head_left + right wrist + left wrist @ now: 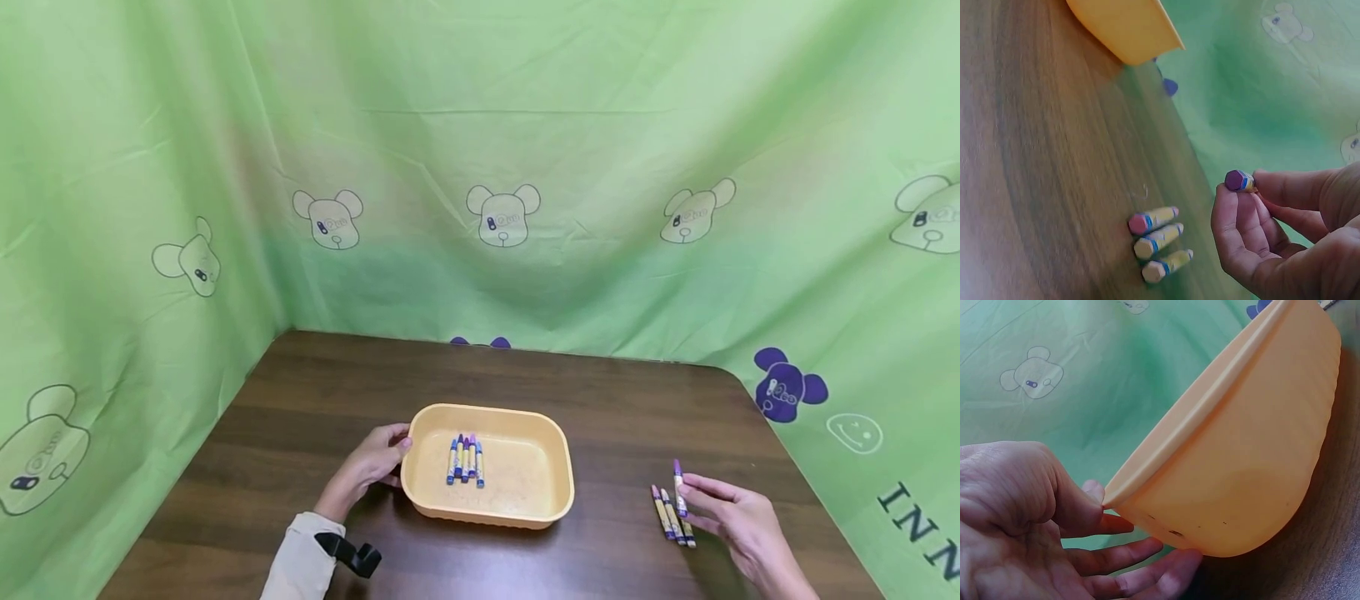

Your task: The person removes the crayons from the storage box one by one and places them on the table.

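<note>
**One crayon lifted, tray steadied**

At lower right of the head view, the right hand [738, 512] pinches a purple crayon [678, 486] between thumb and fingertips, raised clear of the table [315, 400], apparently to carry it. Three loose crayons [671, 518] lie side by side just left of it. The left hand [371, 467], fingers straight, rests against the tray [558, 467] rim, likely bracing it. Inside, four crayons [465, 460] lie in a row.

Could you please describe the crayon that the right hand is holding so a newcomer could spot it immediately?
Start at the yellow tray in the middle of the wooden table, then look right to the right hand. The purple-tipped crayon is pinched in its fingers, lifted off the table, unlike the three crayons lying flat beside it.
</note>
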Available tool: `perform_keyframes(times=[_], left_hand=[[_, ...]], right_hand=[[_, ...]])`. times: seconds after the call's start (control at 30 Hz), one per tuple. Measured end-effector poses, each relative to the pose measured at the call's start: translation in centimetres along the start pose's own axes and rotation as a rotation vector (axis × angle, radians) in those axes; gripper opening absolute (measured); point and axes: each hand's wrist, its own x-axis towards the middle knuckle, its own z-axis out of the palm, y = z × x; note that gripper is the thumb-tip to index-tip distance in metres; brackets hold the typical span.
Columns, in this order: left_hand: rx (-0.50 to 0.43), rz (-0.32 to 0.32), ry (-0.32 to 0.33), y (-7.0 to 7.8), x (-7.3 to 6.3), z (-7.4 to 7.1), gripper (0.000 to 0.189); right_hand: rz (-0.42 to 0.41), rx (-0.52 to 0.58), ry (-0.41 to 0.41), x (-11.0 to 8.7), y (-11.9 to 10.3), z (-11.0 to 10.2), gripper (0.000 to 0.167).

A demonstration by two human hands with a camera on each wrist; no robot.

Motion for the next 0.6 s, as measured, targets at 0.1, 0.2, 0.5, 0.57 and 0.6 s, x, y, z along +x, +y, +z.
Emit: perform_keyframes(times=[0.1, 0.2, 0.5, 0.57, 0.6], left_hand=[[0.005, -0.003, -0.003, 0.0, 0.1, -0.1, 0.04], [0.009, -0.011, -0.002, 0.1, 0.1, -0.1, 0.04], [-0.014, -0.006, -0.002, 0.0, 0.2, -0.1, 0.04], [-0.016, -0.011, -0.002, 0.0, 0.2, -0.1, 0.04], [-0.013, -0.012, -0.003, 0.0, 0.2, -0.1, 0.04]], right_hand=[[-0.003, -0.001, -0.018, -0.1, 0.2, -0.8, 0.028], [0.015, -0.007, -0.017, -0.3, 0.5, -1.4, 0.03], [0.088, -0.046, -0.001, -0.3, 1.0, -2.6, 0.028], [0.094, -0.057, -0.016, -0.4, 1.2, -2.9, 0.027], [0.098, -0.062, -0.021, -0.4, 1.4, -3.0, 0.027]])
